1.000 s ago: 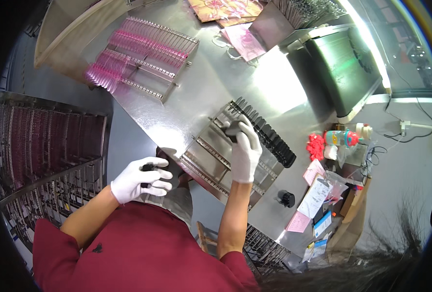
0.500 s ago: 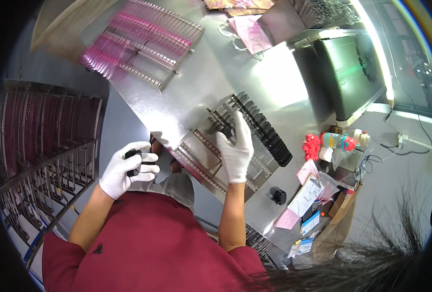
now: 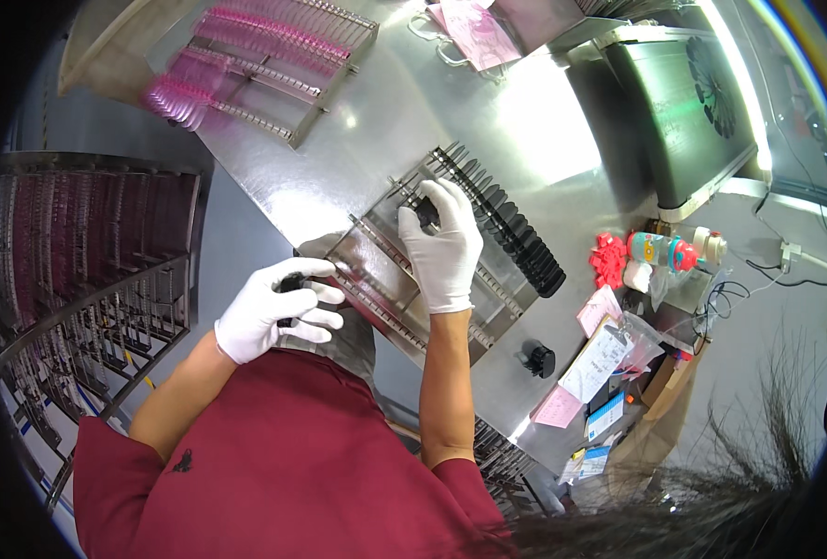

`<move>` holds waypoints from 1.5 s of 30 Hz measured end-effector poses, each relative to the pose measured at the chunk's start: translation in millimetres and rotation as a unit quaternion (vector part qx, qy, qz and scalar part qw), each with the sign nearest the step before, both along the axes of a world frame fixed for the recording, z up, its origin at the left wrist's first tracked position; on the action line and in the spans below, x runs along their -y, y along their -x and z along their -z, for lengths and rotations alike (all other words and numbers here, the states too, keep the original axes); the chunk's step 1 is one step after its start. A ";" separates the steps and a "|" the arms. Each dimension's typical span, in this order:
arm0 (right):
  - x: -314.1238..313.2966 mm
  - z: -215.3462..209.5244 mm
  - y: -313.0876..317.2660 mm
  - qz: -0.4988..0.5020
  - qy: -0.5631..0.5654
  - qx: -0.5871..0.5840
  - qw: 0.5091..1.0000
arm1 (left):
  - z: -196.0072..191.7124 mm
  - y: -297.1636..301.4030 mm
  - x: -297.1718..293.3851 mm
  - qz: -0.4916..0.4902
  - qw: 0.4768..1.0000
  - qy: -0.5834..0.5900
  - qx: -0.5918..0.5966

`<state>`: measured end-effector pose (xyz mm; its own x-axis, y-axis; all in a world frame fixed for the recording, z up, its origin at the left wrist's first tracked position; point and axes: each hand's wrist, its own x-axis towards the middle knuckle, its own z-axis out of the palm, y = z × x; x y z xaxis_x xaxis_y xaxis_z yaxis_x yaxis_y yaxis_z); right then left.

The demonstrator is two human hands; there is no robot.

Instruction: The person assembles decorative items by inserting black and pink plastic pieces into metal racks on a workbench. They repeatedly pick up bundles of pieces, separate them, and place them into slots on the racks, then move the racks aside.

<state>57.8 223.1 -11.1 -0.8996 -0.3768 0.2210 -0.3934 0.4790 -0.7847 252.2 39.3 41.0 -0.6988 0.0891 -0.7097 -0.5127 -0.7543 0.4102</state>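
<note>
My left hand (image 3: 278,312), in a white glove, is out over the near edge of the steel table. It is curled round black, thin lens-like pieces (image 3: 292,283), partly hidden by the fingers. My right hand (image 3: 444,250), also gloved, reaches over a metal slotted rack (image 3: 376,306). Its thumb and fingers close round a black lens-like piece (image 3: 426,211) at the rack's far-left end. Along the rack's far side stands a row of similar black pieces (image 3: 502,219), upright and close together. The nearer slotted bars hold none that I can see.
Another rack (image 3: 287,79) with pink translucent pieces stands at the table's far left. A tall shelf (image 3: 96,252) is on the left. Rightward are a small black object (image 3: 538,361), a clipboard (image 3: 588,359), a bottle (image 3: 660,250) and a dark boxy machine (image 3: 679,121).
My right hand has gone from spread fingers above the rack to curling round a black piece there. My left hand has come right, nearer the rack, still holding its pieces. The view has shifted slightly.
</note>
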 end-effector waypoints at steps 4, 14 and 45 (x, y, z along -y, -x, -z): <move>-10.3 0.7 4.4 0.006 0.028 0.000 1.000 | -3.1 -3.0 -3.7 -0.009 1.000 0.003 0.023; -49.5 -37.7 -47.8 0.002 0.342 0.388 0.856 | 0.6 51.8 -69.3 0.090 0.640 0.718 -0.259; -47.5 6.0 -19.9 -0.006 -0.027 0.022 0.999 | 28.0 -2.4 -19.1 -0.019 0.908 0.418 -0.023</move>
<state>77.7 270.7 -17.1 -0.9034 -0.3975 0.1607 -0.3650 0.5166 -0.7745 254.6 58.4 12.9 -0.7206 -0.4924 -0.4881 -0.4605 -0.1863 0.8679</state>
